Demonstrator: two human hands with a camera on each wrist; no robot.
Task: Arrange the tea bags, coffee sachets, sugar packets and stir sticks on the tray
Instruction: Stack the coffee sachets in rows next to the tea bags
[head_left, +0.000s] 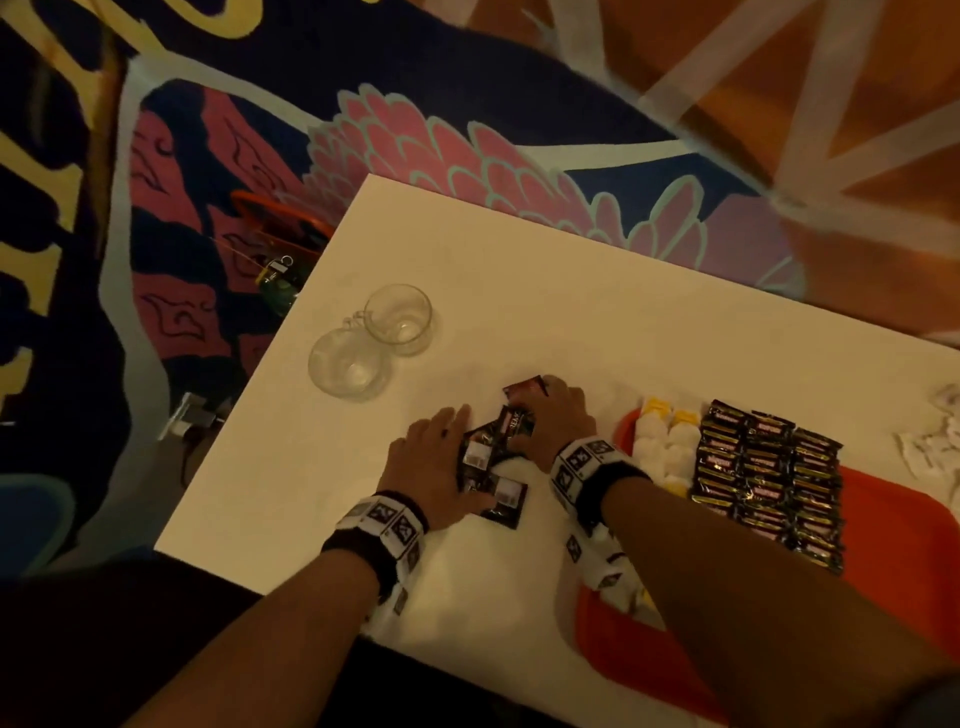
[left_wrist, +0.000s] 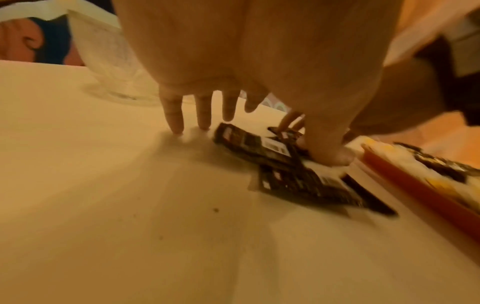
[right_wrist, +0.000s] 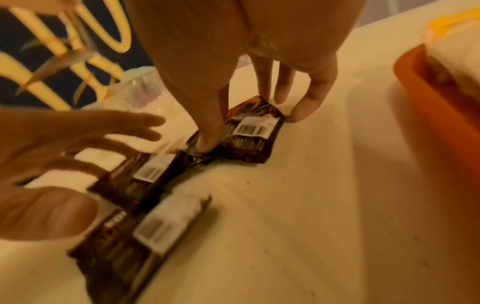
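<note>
1. Hands come first, both just beside the orange tray (head_left: 878, 499), on its left. They are down on a small heap of dark coffee sachets (head_left: 493, 457) lying on the white table (head_left: 311, 467).
2. The left hand (head_left: 434, 467) lies flat with its fingers spread apart, and its thumb (left_wrist: 330, 152) presses on one packet. I think it is there to stop the heap from sliding.
3. The right hand (head_left: 553, 421) is closed on the far sachet (right_wrist: 249, 135). Thumb and fingertip (right_wrist: 306, 109) pinch it from both sides, as if to lift it and carry it to the tray.
4. On the tray, more dark sachets (head_left: 769, 478) already lie in neat rows. Next to them sit white and yellow packets (head_left: 667, 447). Maybe they are sugar, but I cannot tell.
5. Past the tray, at the table's right edge, lie some loose white packets (head_left: 935, 447).
6. Farther from the tray, beyond the hands, stand two glass mugs (head_left: 374, 338), well apart from the heap.
</note>
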